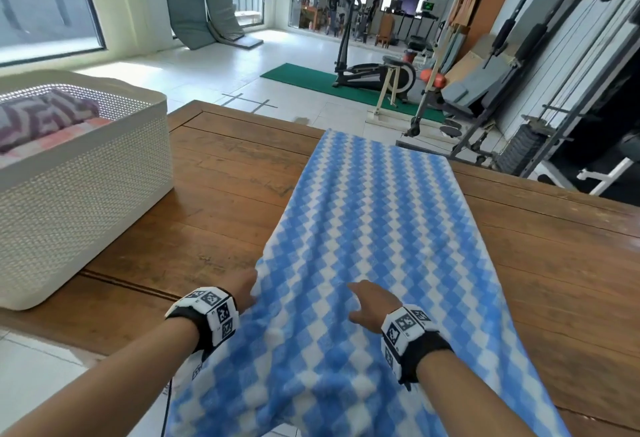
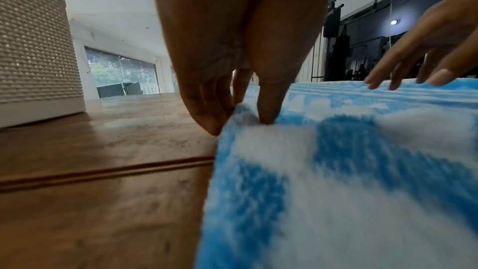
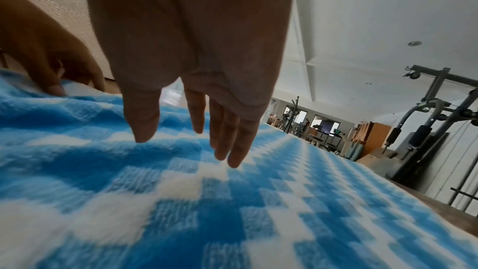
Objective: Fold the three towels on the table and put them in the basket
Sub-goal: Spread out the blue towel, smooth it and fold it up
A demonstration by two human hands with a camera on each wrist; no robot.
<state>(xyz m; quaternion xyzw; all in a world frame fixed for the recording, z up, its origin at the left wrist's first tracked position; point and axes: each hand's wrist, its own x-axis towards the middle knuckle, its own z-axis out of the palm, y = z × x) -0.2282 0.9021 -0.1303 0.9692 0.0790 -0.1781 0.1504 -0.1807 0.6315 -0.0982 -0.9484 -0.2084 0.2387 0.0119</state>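
A long blue-and-white checked towel (image 1: pixel 374 228) lies lengthwise on the wooden table (image 1: pixel 221 194), its near end hanging over the front edge. My left hand (image 1: pixel 244 292) pinches the towel's left edge between thumb and fingers, seen close in the left wrist view (image 2: pixel 232 118). My right hand (image 1: pixel 363 301) hovers just above the towel's middle with straight, spread fingers (image 3: pixel 227 144), holding nothing. At the left stands a white perforated basket (image 1: pixel 79 201). Inside it lie a folded purple patterned towel (image 1: pixel 41 114) and a folded pink checked towel (image 1: pixel 59 138).
The table's far edge (image 1: pixel 242 114) and right side (image 1: pixel 554 235) border a tiled gym floor. An elliptical trainer (image 1: pixel 374 72) and a weight machine (image 1: pixel 554 90) stand beyond. People are far off at the back.
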